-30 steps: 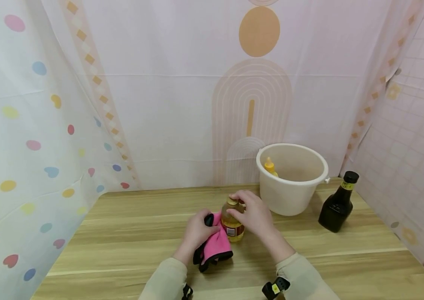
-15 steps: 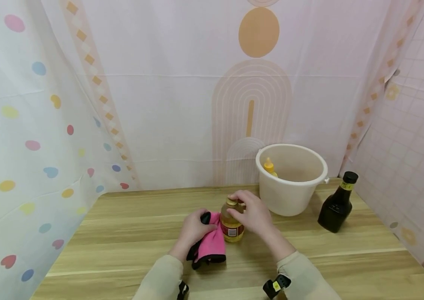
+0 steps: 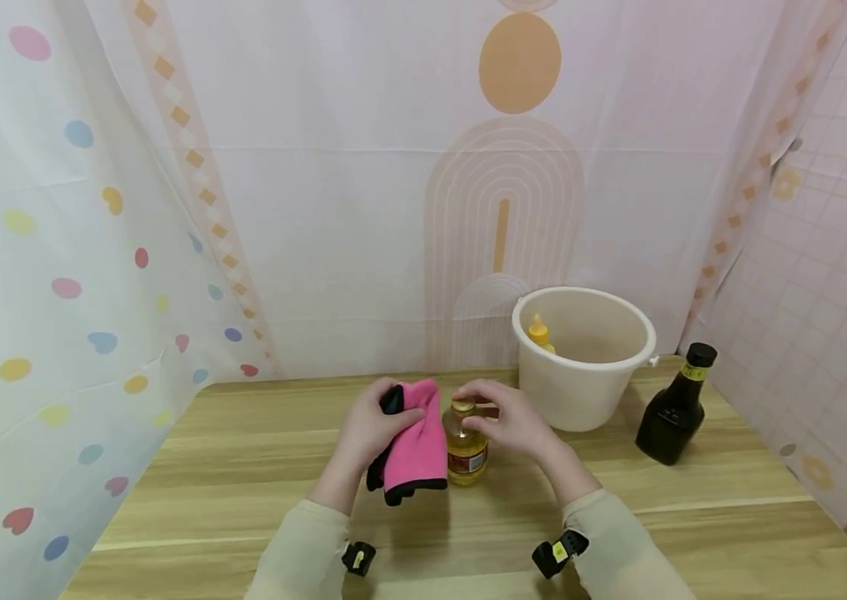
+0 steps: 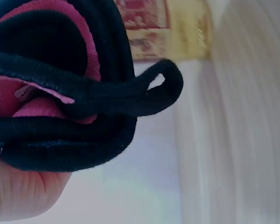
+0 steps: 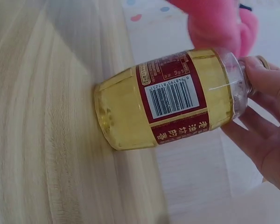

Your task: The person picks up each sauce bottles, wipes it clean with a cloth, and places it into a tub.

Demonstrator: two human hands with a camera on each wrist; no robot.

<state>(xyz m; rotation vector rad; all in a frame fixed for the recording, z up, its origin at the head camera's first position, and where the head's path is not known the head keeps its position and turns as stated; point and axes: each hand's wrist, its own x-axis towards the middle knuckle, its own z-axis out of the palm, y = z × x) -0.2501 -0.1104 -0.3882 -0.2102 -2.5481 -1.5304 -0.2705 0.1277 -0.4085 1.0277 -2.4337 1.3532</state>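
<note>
My left hand [image 3: 367,425] pinches a folded pink cloth [image 3: 420,450] with black edging, held just above the table. In the left wrist view, a black hanging loop [image 4: 168,88] juts from its trim. Beside the cloth, a clear glass bottle of yellow oil [image 3: 466,454] stands upright on the table, with a gold cap and a dark red label. The fingers and thumb of my right hand [image 3: 515,418] hold the bottle at its neck and cap. The right wrist view shows the barcode label [image 5: 175,97] and the thumb against the cap.
A white bucket [image 3: 581,400] stands behind my right hand, with a yellow-capped bottle [image 3: 538,332] inside. To its right is a dark bottle [image 3: 671,417] with a black cap. Patterned curtains surround the wooden table [image 3: 258,475].
My left hand has lifted the cloth up and away from the bottle's side. The bottle has turned a little, its barcode shifting right; the right hand stays at its top.
</note>
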